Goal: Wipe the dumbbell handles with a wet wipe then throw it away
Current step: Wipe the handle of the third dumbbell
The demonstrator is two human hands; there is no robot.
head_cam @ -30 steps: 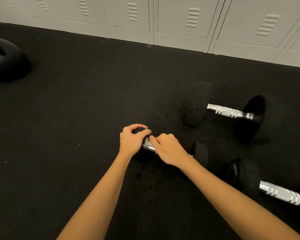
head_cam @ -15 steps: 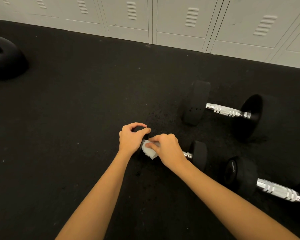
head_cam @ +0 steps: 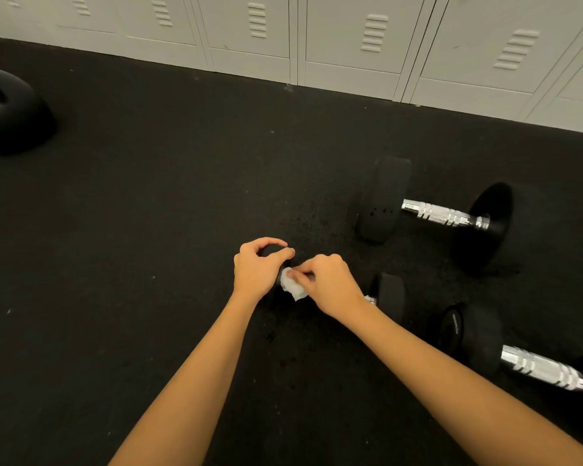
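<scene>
— At the far left edge of the floor (head_cam: 148,230)?
— Rounded black dome (head_cam: 11,112), matte, partly cut off. Floor itself dark, speckled rubber, running back to pale metal lockers (head_cam: 350,45) with louvred vents.

— Middle?
— Left hand (head_cam: 258,269), grip curled over the near black end of the small dumbbell (head_cam: 389,294), thumb and forefinger almost meeting, touching the rubber head. Just right of it, white wet wipe (head_cam: 292,286), crumpled, soft, pressed against the handle. Right hand (head_cam: 330,285), grip pinched tight on the wipe, fingers folded down over the bar; only a sliver of chrome visible beyond the wrist, then the other round black head.

— Further right?
— Large dumbbell (head_cam: 445,213) nearer the lockers, thick black discs, ridged chrome handle, lying flat and apart from the hands. Third dumbbell (head_cam: 532,364) toward the right edge of the floor, rounded black head with faint lettering, unreadable, shiny grooved handle running out of view.
</scene>
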